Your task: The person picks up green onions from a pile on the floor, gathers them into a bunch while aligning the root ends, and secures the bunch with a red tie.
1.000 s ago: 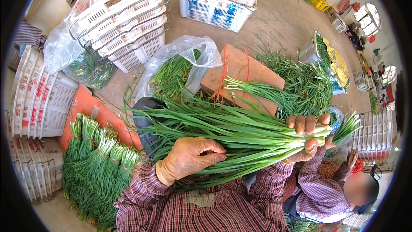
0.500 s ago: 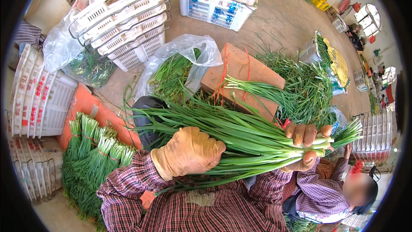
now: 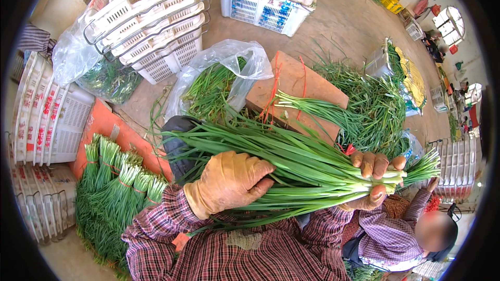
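Note:
A large bunch of green chives [image 3: 307, 171] lies across in front of me, its pale stem ends to the right and its long leaves to the left. My right hand [image 3: 372, 169], in a stained glove, wraps round the stem end with the fingers over the top and the thumb below. My left hand [image 3: 226, 184], in a yellowish glove, is closed at the leafy middle; a leaf shows between thumb and forefinger, and the rest of its hold is hidden. Just beyond, a few loose chives [image 3: 302, 104] rest on a reddish-brown block [image 3: 260, 86] with red ties [image 3: 274, 91] over it.
At left, tied chive bundles [image 3: 112, 192] lean by an orange board [image 3: 104, 119]. White crates [image 3: 156, 26] are stacked far left, more crates [image 3: 263, 10] at the back. A clear plastic bag [image 3: 252, 62] holds greens. Loose chives [image 3: 372, 109] heap right of the block. A co-worker [image 3: 390, 229] sits at right.
My left hand's thumb and forefinger have parted slightly, and the hand has shifted a little upward. The right hand keeps its hold on the stems.

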Motion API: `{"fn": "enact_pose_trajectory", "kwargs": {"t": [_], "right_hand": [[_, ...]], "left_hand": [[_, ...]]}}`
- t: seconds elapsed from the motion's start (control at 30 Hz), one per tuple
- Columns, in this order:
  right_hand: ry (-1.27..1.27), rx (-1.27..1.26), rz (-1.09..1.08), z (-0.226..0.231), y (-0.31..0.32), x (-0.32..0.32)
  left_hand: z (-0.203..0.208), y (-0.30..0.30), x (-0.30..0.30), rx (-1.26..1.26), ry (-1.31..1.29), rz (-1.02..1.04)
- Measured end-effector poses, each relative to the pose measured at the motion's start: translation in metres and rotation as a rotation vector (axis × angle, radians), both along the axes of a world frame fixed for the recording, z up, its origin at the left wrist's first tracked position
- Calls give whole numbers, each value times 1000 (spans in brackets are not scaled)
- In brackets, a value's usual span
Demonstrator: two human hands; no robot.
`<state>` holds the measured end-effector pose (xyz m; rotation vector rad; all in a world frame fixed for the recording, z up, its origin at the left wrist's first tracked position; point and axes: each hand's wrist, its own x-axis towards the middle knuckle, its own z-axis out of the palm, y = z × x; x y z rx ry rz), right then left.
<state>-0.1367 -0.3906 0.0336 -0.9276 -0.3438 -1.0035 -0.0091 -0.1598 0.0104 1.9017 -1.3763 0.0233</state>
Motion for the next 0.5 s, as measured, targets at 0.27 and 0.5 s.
{"fn": "enact_pose_trajectory", "kwargs": {"t": [0.27, 0.5], "right_hand": [[-50, -103, 7, 0, 2, -1], [-21, -274, 72, 4, 5, -1]], "left_hand": [[-29, -3, -51, -389, 1369, 139], [-34, -17, -59, -584, 1606, 144]]}}
